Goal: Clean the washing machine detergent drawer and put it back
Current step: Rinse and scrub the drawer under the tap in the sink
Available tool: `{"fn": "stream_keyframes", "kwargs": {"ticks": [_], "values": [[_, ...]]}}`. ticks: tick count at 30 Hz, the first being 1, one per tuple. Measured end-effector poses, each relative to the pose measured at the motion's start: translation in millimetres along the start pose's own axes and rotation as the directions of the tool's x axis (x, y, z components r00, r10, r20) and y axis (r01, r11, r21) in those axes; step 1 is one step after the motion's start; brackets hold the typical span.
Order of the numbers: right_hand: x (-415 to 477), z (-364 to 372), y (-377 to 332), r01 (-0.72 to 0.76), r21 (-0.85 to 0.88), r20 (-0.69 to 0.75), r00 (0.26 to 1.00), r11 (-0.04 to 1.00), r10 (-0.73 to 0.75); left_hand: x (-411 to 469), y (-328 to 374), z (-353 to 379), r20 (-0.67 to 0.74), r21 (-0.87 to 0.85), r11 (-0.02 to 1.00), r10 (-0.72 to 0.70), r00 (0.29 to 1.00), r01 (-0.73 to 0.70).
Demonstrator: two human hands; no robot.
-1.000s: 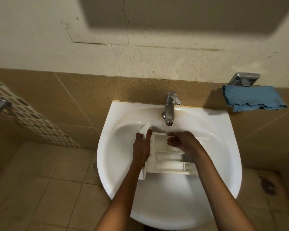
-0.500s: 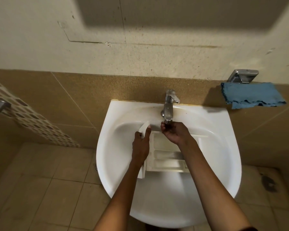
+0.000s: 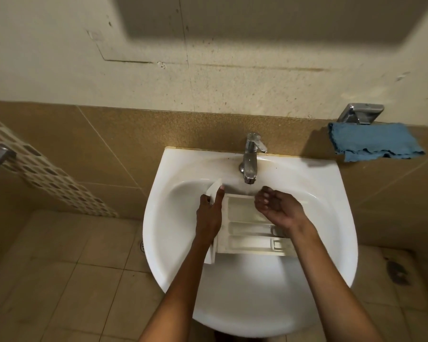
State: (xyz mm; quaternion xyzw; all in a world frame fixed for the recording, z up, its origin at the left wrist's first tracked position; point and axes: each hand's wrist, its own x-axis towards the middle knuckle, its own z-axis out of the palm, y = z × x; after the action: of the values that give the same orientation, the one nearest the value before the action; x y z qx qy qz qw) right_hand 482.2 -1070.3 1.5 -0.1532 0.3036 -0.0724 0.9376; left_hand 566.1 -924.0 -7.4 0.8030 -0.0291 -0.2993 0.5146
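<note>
two arms reach over the sink. the drawer lies in it, under the tap. our left hand grips its front edge; our right hand hovers above, fingers curled, holding nothing.

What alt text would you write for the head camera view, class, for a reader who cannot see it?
A person holds a white detergent drawer in a white sink under a chrome tap, left hand gripping its front panel, right hand cupped over its compartments. A blue cloth hangs on the tiled wall to the right.
</note>
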Motion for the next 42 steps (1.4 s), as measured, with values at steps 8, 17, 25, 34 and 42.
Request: {"fn": "stream_keyframes", "kwargs": {"ticks": [8, 17, 25, 34, 42], "values": [[-52, -31, -6, -0.233, -0.821, -0.292, 0.956, 0.522, -0.034, 2, -2, -1, -0.007, 0.018, 1.0, 0.002, 1.0, -0.002], [-59, -48, 5, -0.459, -0.87, -0.36, 0.839, -0.177, -0.408, 1, -3, 0, -0.011, 0.035, 0.999, 0.019, 1.0, -0.018], [-64, -67, 6, -0.284, -0.958, -0.236, 0.854, -0.035, -0.463, 1, -2, 0, -0.015, 0.043, 0.999, 0.017, 1.0, -0.017], [-62, -57, -5, -0.339, -0.926, -0.265, 0.898, -0.168, -0.351, 2, -4, 1, -0.025, 0.044, 0.999, 0.02, 1.0, -0.019], [-60, -61, -10, -0.371, -0.907, -0.268, 0.872, -0.197, -0.409, 2, -3, 0, -0.014, 0.052, 0.999, 0.003, 1.0, -0.003]]}}
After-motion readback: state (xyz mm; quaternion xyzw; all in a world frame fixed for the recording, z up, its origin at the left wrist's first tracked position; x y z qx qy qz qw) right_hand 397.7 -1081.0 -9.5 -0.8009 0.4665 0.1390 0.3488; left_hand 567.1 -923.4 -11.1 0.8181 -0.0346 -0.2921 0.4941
